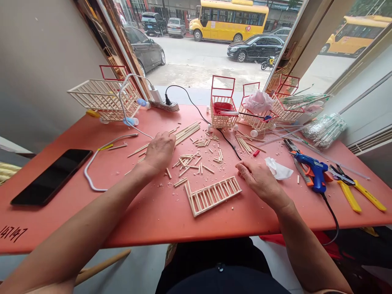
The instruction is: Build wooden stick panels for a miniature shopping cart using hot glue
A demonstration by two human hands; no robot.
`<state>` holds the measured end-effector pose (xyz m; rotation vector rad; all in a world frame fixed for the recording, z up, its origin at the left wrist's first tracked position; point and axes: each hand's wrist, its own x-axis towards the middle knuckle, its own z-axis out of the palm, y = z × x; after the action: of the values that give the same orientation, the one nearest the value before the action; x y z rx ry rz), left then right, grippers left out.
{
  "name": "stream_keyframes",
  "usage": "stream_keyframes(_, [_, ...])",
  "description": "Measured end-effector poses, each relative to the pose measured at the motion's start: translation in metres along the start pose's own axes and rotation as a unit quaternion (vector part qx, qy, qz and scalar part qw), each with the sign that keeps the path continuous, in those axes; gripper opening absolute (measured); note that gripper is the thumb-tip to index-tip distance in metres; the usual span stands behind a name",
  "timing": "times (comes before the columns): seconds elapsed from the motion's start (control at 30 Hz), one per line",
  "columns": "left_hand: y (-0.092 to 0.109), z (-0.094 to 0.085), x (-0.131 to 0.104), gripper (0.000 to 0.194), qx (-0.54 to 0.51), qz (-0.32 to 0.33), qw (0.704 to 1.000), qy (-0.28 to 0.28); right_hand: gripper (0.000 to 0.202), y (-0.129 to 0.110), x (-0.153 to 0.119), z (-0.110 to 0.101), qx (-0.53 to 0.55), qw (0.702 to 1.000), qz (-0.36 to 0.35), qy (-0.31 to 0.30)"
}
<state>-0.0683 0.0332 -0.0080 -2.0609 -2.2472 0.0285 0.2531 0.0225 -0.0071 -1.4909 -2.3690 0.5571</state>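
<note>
Wooden sticks (pixel 190 131) are being partly covered by the left hand (pixel 161 152), its grip hidden; near the worktop's (pixel 137 228) front edge, a ladder-like stick frame (pixel 218 203) is being flanked by the right hand (pixel 260 179), grip unclear.

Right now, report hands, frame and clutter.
Left hand at long sticks, grip hidden. Right hand near frame, not touching. Frame flat on table. Short sticks scattered between hands.

Faces a wide window (pixel 190 75) full of daylight, with wooden frames (pixel 301 43) at its sides. Looks out on a pale street (pixel 196 53) with parked cars (pixel 176 27) and a yellow bus (pixel 232 20). Has a plain grey wall (pixel 39 49) on the left, a salmon-pink table (pixel 137 230) below the window and a pale floor (pixel 122 275) underneath.
</note>
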Motion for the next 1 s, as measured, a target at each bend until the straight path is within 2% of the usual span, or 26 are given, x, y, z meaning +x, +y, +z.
stream_keyframes(0.13, [0.002, -0.003, 0.005, 0.039, 0.025, -0.023, 0.999, -0.032, 0.038, 0.001, 0.000, 0.000, 0.002, 1.000, -0.006, -0.007])
stream_keyframes(0.23, [0.003, -0.002, 0.006, 0.042, 0.020, -0.035, 0.999, -0.033, 0.038, 0.001, -0.001, 0.000, 0.001, 1.000, -0.011, -0.018])
stream_keyframes(0.5, [-0.002, -0.005, -0.002, 0.036, 0.019, -0.074, 0.995, -0.057, 0.024, -0.009, -0.004, 0.002, 0.036, 0.998, -0.052, -0.012])
stream_keyframes(0.8, [-0.004, -0.001, -0.005, 0.039, 0.007, -0.074, 0.997, -0.033, 0.027, -0.011, -0.004, 0.004, 0.000, 0.997, -0.072, -0.020])
stream_keyframes(0.9, [-0.002, -0.002, -0.007, 0.041, 0.001, -0.076, 0.996, -0.038, 0.026, -0.011, -0.003, 0.005, 0.003, 0.998, -0.067, -0.019])
stream_keyframes(1.0, [-0.002, -0.002, -0.008, 0.039, -0.010, -0.074, 0.997, -0.016, 0.023, -0.009, -0.002, 0.006, 0.023, 0.998, -0.054, -0.016])
